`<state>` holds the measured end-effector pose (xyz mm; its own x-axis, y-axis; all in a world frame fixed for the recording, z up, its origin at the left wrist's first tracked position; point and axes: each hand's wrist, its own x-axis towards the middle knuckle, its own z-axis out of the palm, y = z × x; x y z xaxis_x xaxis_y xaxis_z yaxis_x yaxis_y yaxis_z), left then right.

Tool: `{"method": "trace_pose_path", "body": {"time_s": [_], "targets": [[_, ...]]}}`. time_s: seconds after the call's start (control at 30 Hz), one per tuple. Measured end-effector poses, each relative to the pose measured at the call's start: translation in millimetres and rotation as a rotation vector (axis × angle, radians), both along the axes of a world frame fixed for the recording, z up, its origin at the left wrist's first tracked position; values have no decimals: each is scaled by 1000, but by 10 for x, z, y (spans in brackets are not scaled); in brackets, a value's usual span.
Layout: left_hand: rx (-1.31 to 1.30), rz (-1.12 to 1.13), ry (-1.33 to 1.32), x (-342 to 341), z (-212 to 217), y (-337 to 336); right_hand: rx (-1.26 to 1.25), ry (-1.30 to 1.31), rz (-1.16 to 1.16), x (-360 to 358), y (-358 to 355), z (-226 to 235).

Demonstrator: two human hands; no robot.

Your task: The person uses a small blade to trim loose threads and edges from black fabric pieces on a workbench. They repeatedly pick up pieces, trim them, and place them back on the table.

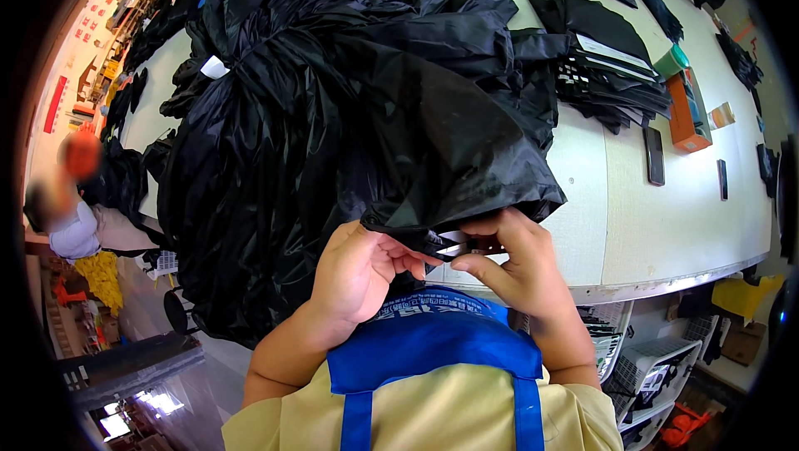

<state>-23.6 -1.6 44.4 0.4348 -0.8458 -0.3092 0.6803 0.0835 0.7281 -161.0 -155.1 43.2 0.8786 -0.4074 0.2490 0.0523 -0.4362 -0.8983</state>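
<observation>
Left hand [354,272] pinches the near edge of the black fabric [466,139], thumb at the hem, fingers curled below; part of the thumb is hidden by cloth. Right hand [523,264] grips a small metal tool [485,245], probably thread snips, between thumb and fingers, right at the same edge. Whether its blades meet the cloth isn't clear.

Step in hand, as judged: edge work on the fabric, likely trimming. The next move calls for a steady, taut edge in the left hand and the tool's tip clear of the body of the cloth.

Fabric lies in front of the person, heaped across the table [578,201], near part lifted into both hands. Thin, slick, slightly shiny, synthetic-looking; loose gathers on the left, a broader smooth panel toward the right hand. White tag [214,67] sits on the heap, upper left.

Tabletop pale, smooth, with a seam. Right of the heap: folded black stack [612,76], flat and layered; green cylinder [671,61]; open-topped orange box [689,122]; dark rectangular phone [655,156]. Blue apron [441,347] just below the hands.
</observation>
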Motion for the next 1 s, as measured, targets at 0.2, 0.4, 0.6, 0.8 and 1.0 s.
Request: {"method": "trace_pose_path", "body": {"time_s": [0.2,0.4,0.6,0.8,1.0], "targets": [[5,21,0,-9,27,10,25,-70,-9,56,49,-91],[20,34,-40,-16,1,17,175,-65,-8,59,50,-120],[-28,28,27,-6,-44,28,349,-51,-102,-46,0,-208],[-39,9,15,-16,-55,17,197,3,-24,-24,-20,-125],[-32,-4,-99,-25,-50,42,94,-30,-18,54,31,-45]]}}
